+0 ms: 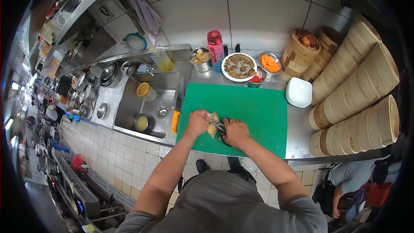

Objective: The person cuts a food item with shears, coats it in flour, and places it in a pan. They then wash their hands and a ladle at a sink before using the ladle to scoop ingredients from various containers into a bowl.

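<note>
Over the green cutting board (pixel 241 99), my left hand (pixel 198 123) pinches the top of a small clear plastic bag (pixel 211 130) with tan food inside. My right hand (pixel 236 132) is closed around scissors (pixel 222 136) with dark handles, whose metal blades lie across the upper part of the bag. Along the board's left edge rests a large knife (pixel 176 122) with an orange handle. Behind the board stand a white plate (pixel 238 67) of brown food, a metal bowl of orange slices (pixel 270 64) and a small container of red pieces (pixel 256 78).
A steel sink (pixel 129 103) lies to the left, with a yellow-lidded container (pixel 146 91) in it. Stacked bamboo steamers (pixel 358 86) and white square dishes (pixel 299 92) stand right. A pink bottle (pixel 214 47) is at the back. Another person (pixel 351 177) bends at lower right.
</note>
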`<state>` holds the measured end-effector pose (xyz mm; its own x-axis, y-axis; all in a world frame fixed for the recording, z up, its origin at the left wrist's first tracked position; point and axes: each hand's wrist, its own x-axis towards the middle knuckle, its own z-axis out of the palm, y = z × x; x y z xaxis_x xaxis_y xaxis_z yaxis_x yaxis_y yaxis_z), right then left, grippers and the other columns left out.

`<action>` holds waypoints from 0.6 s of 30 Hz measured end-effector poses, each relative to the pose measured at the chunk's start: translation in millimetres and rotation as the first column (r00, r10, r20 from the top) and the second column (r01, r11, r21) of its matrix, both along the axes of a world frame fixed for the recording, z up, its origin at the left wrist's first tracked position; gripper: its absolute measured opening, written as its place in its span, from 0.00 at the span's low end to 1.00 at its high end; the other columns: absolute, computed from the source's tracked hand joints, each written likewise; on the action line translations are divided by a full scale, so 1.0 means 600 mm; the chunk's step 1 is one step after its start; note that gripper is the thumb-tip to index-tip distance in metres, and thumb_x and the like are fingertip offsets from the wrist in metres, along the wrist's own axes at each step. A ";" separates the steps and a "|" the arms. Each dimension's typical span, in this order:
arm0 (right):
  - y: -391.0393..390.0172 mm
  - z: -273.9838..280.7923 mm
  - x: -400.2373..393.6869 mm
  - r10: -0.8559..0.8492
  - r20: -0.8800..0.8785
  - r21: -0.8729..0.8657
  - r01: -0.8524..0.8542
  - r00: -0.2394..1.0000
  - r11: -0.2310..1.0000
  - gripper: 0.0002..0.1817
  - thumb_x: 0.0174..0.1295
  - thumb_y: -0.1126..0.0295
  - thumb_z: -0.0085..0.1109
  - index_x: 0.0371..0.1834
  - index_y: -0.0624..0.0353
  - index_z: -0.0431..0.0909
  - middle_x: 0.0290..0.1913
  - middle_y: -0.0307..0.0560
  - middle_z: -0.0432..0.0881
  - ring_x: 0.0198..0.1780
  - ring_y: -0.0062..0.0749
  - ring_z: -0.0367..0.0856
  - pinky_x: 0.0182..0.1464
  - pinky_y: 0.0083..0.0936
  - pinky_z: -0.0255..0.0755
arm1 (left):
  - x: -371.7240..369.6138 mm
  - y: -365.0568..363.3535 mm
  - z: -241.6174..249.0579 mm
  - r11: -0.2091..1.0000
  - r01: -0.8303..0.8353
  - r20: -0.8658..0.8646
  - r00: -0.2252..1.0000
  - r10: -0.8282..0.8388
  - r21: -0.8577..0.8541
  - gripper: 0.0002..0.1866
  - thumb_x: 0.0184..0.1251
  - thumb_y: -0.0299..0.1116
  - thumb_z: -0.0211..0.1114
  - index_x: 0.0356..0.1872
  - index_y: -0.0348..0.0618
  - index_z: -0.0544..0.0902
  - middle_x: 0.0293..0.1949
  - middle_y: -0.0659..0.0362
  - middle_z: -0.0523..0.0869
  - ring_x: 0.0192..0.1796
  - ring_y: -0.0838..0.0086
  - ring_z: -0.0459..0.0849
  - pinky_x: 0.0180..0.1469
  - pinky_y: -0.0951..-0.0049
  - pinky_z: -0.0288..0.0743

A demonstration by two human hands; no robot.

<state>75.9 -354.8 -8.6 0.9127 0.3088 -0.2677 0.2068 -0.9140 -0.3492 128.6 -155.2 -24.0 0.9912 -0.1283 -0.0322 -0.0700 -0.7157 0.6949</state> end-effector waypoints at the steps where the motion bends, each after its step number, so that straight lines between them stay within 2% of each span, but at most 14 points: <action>1: -0.001 -0.011 0.002 0.005 0.002 -0.001 -0.005 1.000 1.000 0.42 0.56 0.47 0.75 0.69 0.59 0.73 0.56 0.58 0.83 0.62 0.51 0.82 0.63 0.43 0.76 | -0.002 0.003 -0.002 1.000 -0.005 0.002 1.000 0.005 -0.001 0.08 0.66 0.33 0.71 0.34 0.37 0.88 0.30 0.45 0.89 0.32 0.55 0.90 0.38 0.57 0.81; 3: -0.005 -0.031 0.007 0.040 -0.138 -0.006 -0.042 0.990 0.999 0.37 0.56 0.48 0.76 0.63 0.57 0.75 0.54 0.57 0.85 0.59 0.50 0.85 0.59 0.44 0.80 | -0.003 0.013 -0.010 0.989 -0.006 0.120 0.993 -0.012 0.150 0.09 0.66 0.33 0.73 0.35 0.36 0.89 0.27 0.51 0.90 0.30 0.67 0.88 0.37 0.63 0.80; 4: -0.008 -0.041 0.003 0.040 -0.136 -0.006 -0.041 0.990 0.999 0.37 0.56 0.48 0.76 0.63 0.57 0.75 0.54 0.57 0.85 0.59 0.50 0.85 0.59 0.44 0.80 | -0.005 0.016 -0.016 0.989 -0.006 0.122 0.992 -0.012 0.150 0.09 0.66 0.33 0.73 0.35 0.36 0.89 0.27 0.51 0.90 0.30 0.67 0.88 0.37 0.63 0.80; 6: -0.014 -0.033 -0.009 0.027 0.060 0.064 -0.031 0.998 0.997 0.35 0.55 0.47 0.76 0.61 0.57 0.77 0.52 0.56 0.87 0.58 0.51 0.86 0.59 0.46 0.80 | -0.010 0.014 -0.019 0.990 -0.112 0.024 0.993 0.114 -0.087 0.09 0.66 0.32 0.73 0.36 0.35 0.89 0.28 0.52 0.90 0.30 0.67 0.88 0.37 0.64 0.80; 7: -0.013 -0.031 -0.012 0.020 0.058 0.062 -0.024 0.998 0.998 0.35 0.55 0.47 0.76 0.61 0.57 0.77 0.52 0.56 0.87 0.58 0.51 0.86 0.59 0.46 0.80 | -0.011 0.010 -0.021 0.990 -0.105 0.021 0.994 0.108 -0.089 0.09 0.66 0.32 0.73 0.36 0.35 0.89 0.28 0.52 0.90 0.30 0.67 0.88 0.37 0.64 0.80; 9: 0.002 -0.027 -0.015 -0.020 0.382 0.067 -0.006 0.924 0.998 0.34 0.54 0.47 0.76 0.59 0.56 0.77 0.51 0.56 0.88 0.56 0.52 0.86 0.58 0.48 0.80 | -0.013 -0.001 -0.021 0.999 -0.012 0.006 1.000 0.013 -0.031 0.08 0.66 0.30 0.73 0.36 0.33 0.88 0.29 0.51 0.90 0.31 0.69 0.88 0.38 0.65 0.80; 10: 0.005 -0.027 -0.007 -0.026 0.381 0.066 0.000 0.924 0.998 0.34 0.54 0.47 0.76 0.59 0.56 0.77 0.51 0.56 0.88 0.56 0.52 0.86 0.58 0.48 0.80 | -0.010 -0.003 -0.023 0.999 -0.006 0.005 1.000 0.006 -0.032 0.08 0.66 0.30 0.73 0.36 0.33 0.88 0.29 0.51 0.90 0.31 0.69 0.88 0.38 0.65 0.80; 11: 0.007 -0.028 0.010 -0.016 0.156 0.065 0.006 0.988 0.998 0.35 0.55 0.48 0.76 0.61 0.55 0.77 0.51 0.56 0.88 0.56 0.53 0.86 0.58 0.49 0.80 | -0.004 -0.002 -0.026 0.995 -0.033 0.034 0.999 0.036 -0.089 0.08 0.67 0.30 0.72 0.37 0.33 0.88 0.29 0.52 0.90 0.31 0.71 0.87 0.37 0.66 0.80; 12: 0.007 -0.030 0.018 -0.005 -0.079 0.063 0.010 0.997 0.998 0.35 0.55 0.49 0.76 0.62 0.55 0.77 0.51 0.56 0.88 0.56 0.53 0.86 0.58 0.50 0.80 | 0.001 0.002 -0.029 0.987 -0.058 0.061 0.996 0.067 -0.147 0.08 0.69 0.30 0.72 0.37 0.32 0.88 0.29 0.54 0.90 0.32 0.73 0.86 0.37 0.67 0.79; 13: 0.002 -0.032 0.015 -0.012 -0.079 0.065 0.017 0.997 0.998 0.35 0.55 0.49 0.76 0.62 0.55 0.77 0.51 0.56 0.88 0.56 0.53 0.86 0.58 0.50 0.80 | 0.008 0.012 -0.029 0.988 -0.051 0.061 0.996 0.060 -0.146 0.08 0.69 0.30 0.72 0.37 0.32 0.88 0.29 0.54 0.90 0.32 0.73 0.86 0.37 0.67 0.79; 15: -0.018 -0.032 0.004 -0.037 -0.019 0.081 0.038 0.999 0.996 0.33 0.60 0.55 0.72 0.67 0.54 0.74 0.58 0.54 0.86 0.61 0.51 0.84 0.61 0.45 0.80 | 0.020 0.031 -0.015 0.947 -0.226 0.060 0.968 0.245 -0.227 0.08 0.72 0.31 0.71 0.41 0.34 0.88 0.32 0.59 0.90 0.33 0.78 0.85 0.35 0.71 0.78; 16: -0.034 -0.030 -0.003 -0.040 -0.018 0.081 0.041 0.999 0.996 0.33 0.60 0.55 0.72 0.67 0.54 0.74 0.58 0.54 0.86 0.61 0.51 0.84 0.61 0.45 0.80 | 0.021 0.039 -0.010 0.948 -0.223 0.061 0.968 0.242 -0.227 0.08 0.72 0.31 0.71 0.41 0.34 0.88 0.32 0.59 0.90 0.33 0.78 0.85 0.35 0.71 0.78; 18: -0.081 -0.021 -0.018 -0.287 -0.074 0.056 0.291 0.955 0.955 0.31 0.61 0.58 0.71 0.67 0.54 0.75 0.60 0.55 0.85 0.62 0.51 0.83 0.64 0.44 0.78 | 0.017 0.049 0.012 0.786 -0.333 -0.020 0.925 0.378 -0.520 0.07 0.73 0.31 0.70 0.43 0.37 0.86 0.34 0.63 0.89 0.34 0.81 0.84 0.34 0.76 0.76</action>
